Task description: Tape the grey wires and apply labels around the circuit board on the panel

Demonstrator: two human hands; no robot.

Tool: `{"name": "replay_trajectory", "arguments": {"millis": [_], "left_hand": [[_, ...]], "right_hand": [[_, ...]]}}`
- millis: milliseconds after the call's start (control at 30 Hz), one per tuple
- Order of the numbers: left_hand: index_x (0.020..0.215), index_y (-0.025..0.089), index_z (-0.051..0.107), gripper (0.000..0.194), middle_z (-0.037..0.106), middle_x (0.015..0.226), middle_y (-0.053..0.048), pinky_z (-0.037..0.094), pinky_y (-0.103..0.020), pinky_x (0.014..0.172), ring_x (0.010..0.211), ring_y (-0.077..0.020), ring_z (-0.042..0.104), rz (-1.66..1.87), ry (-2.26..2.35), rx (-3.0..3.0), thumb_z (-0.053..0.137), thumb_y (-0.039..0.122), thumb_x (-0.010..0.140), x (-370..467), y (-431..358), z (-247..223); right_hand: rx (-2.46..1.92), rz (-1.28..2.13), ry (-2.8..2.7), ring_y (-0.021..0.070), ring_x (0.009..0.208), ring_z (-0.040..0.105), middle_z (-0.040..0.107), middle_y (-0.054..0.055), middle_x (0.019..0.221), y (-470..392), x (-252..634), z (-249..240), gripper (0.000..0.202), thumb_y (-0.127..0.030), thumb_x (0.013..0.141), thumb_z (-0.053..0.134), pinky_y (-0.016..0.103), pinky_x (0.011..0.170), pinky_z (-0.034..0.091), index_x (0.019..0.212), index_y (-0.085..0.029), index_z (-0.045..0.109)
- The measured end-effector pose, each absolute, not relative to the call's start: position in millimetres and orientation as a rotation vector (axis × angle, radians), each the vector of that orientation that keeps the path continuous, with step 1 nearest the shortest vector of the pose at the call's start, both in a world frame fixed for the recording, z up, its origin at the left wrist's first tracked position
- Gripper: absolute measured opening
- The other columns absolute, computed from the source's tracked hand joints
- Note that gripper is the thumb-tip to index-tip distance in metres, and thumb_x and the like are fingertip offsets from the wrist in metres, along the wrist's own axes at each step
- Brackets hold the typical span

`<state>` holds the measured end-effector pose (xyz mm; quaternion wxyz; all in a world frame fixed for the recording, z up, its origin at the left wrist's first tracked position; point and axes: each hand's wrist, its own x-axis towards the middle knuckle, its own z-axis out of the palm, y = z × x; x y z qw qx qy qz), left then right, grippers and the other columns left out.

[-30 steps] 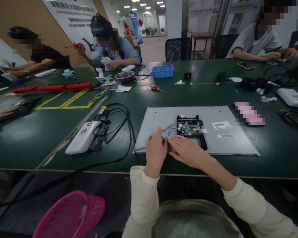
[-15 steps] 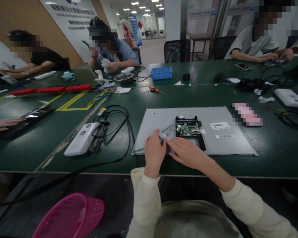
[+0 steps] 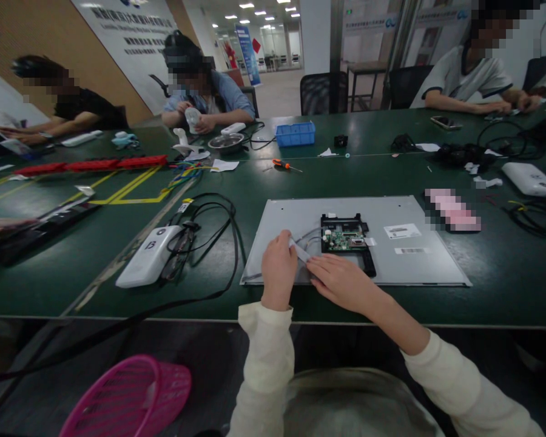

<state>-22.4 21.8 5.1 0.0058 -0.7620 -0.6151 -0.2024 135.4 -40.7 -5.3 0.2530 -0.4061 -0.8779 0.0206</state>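
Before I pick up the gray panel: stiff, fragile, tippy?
The gray panel is probably stiff: its edges look straight. Broad and lying flat, it seems unlikely to tip or roll if pushed. The exposed green circuit board looks like the fragile spot.

Green table (image 3: 382, 176) spanned the foreground; dark floor (image 3: 218, 349) showed below its near edge. Left side had a tan wall (image 3: 64, 30) and a white panel (image 3: 139, 76) with dark lettering. Pale floor (image 3: 277, 88) led back beside a blue banner (image 3: 248, 54) to a glazed room (image 3: 279, 39). Ceiling lights (image 3: 247, 6) were on. White pillar (image 3: 317, 36), glass wall (image 3: 370, 45), small table (image 3: 368, 65) and black chairs (image 3: 324, 94) stood centre to right.
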Motion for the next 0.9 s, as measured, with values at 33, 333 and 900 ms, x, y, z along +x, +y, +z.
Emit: {"name": "replay_trajectory", "arguments": {"millis": [33, 333, 900], "left_hand": [[0.11, 0.019, 0.051, 0.026, 0.066, 0.095, -0.009, 0.048, -0.034, 0.077, 0.093, -0.0245, 0.062, -0.666, -1.925, -2.376, 0.045, 0.012, 0.085, -23.0, 21.7, 4.0], [0.108, 0.018, 0.055, 0.028, 0.061, 0.107, -0.01, 0.047, -0.038, 0.089, 0.101, -0.0249, 0.058, -0.932, -1.909, -2.306, 0.046, 0.01, 0.082, -30.3, 23.1, 1.8], [0.108, 0.02, 0.057, 0.023, 0.06, 0.111, -0.007, 0.044, -0.037, 0.094, 0.106, -0.0219, 0.054, -0.789, -1.425, -2.715, 0.051, 0.016, 0.087, -24.4, -5.3, 3.9]], "right_hand": [[-1.104, 0.06, -2.382, 0.0231, 0.114, 0.059, 0.065, 0.015, 0.117, -40.7, 135.1, -5.6, 0.027, -0.016, 0.09, 0.047, 0.042, 0.103, 0.043, 0.114, -0.012, 0.058], [-1.097, 0.06, -2.367, 0.023, 0.113, 0.059, 0.065, 0.013, 0.117, -42.1, 136.6, -4.9, 0.025, -0.015, 0.089, 0.049, 0.042, 0.103, 0.044, 0.111, -0.014, 0.06], [-1.166, 0.034, -2.219, 0.0241, 0.117, 0.055, 0.062, 0.014, 0.121, -41.2, 148.7, 0.7, 0.028, -0.017, 0.091, 0.044, 0.043, 0.102, 0.045, 0.113, -0.014, 0.061]]}}
